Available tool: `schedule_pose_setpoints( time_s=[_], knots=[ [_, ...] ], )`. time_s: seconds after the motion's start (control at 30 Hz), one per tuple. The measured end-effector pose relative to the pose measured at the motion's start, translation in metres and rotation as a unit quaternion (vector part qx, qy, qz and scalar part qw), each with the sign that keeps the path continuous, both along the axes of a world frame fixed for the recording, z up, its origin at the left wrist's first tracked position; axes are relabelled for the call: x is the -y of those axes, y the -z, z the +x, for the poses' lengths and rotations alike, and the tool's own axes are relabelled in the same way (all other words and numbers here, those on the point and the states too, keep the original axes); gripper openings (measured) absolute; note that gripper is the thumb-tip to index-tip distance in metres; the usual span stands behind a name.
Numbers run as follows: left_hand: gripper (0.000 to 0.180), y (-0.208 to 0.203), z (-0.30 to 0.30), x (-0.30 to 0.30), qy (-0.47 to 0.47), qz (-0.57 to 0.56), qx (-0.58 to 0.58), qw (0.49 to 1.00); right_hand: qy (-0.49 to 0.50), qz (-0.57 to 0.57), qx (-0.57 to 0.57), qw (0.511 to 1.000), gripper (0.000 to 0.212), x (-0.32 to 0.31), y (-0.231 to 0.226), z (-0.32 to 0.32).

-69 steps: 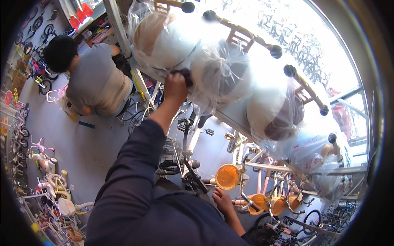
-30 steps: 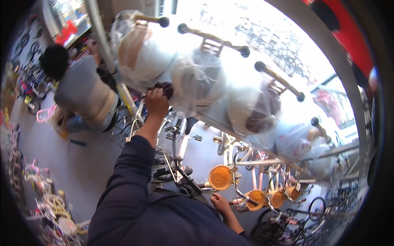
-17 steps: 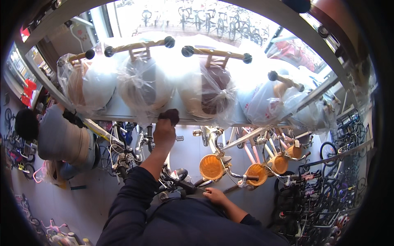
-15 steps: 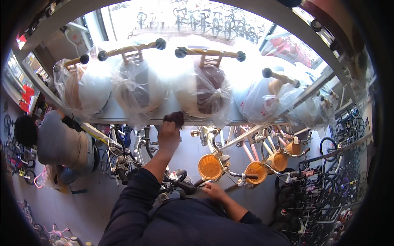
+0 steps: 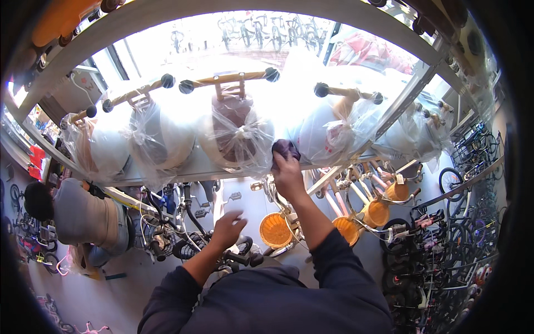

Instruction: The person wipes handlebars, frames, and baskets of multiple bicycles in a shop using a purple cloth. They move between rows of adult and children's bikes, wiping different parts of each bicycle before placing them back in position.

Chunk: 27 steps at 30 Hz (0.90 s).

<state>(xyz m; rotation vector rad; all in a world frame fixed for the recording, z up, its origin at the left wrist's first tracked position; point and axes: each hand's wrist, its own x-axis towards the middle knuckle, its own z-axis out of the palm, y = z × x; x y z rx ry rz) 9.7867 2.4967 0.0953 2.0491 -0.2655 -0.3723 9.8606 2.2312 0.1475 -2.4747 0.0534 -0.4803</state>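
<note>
Overhead, in the head view, a dark purple cloth [image 5: 285, 149] is seen bunched, soft and crumpled, against the crinkled clear plastic wrap [image 5: 240, 136] covering a hung bicycle part. The cloth is clamped under the fingers of the right hand [image 5: 288, 177], so most of it is hidden. The left hand [image 5: 228, 229] is held lower, fingers spread and slightly blurred, gripping nothing, just above a black handlebar [image 5: 236, 257]. Round orange baskets [image 5: 276, 229] are noted below. A crouching person [image 5: 83, 218] is partly cut off at left.
</note>
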Motion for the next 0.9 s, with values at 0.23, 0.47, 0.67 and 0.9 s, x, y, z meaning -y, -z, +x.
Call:
schedule_pose_setpoints(
  time_s=[0.23, 0.47, 0.67, 0.9],
  knots=[
    [0.037, 0.020, -0.079, -0.067, -0.093, 0.072, -0.137, 0.984, 0.021, -0.126, -0.109, 0.986, 0.061, 0.028, 0.045, 0.112],
    [0.031, 0.050, -0.133, -0.099, -0.246, -0.032, -0.177, 0.952, 0.021, -0.143, 0.008, 0.989, 0.036, 0.014, 0.048, 0.072],
    [0.029, 0.027, -0.131, -0.119, -0.279, 0.036, -0.066, 0.957, 0.011, -0.104, 0.001, 0.995, 0.031, 0.008, 0.030, 0.043],
    [0.039, -0.186, 0.066, -0.032, -0.061, 0.040, 0.413, 0.908, 0.025, -0.144, 0.029, 0.989, 0.034, 0.030, 0.041, 0.108]
  ],
)
